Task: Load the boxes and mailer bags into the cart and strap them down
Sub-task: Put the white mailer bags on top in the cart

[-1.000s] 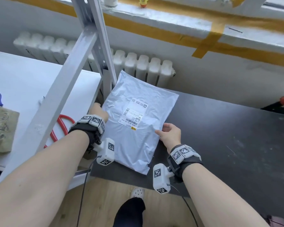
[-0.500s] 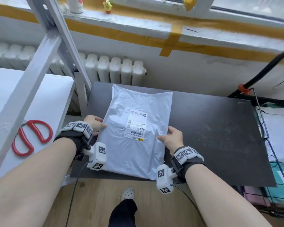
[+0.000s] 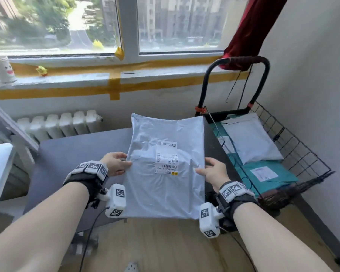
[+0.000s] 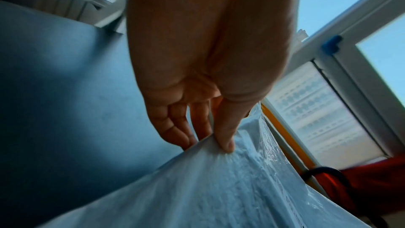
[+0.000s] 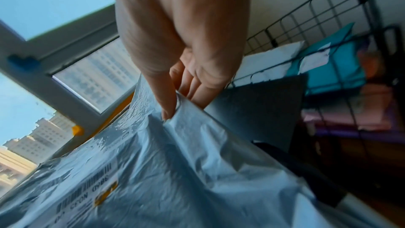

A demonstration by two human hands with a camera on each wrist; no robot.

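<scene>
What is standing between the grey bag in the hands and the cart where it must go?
Nothing visible blocks the way. The grey bag is held by the left hand and right hand above the dark table. The cart is directly to the right, open on top, with a white bag and a teal bag already inside.

A dark table stands below the window. A white radiator lines the far wall on the left. On the sill, far left, a paper cup with a printed face stands near a small yellow toy. Yellow tape runs along the sill. A red curtain hangs at the far right.
</scene>
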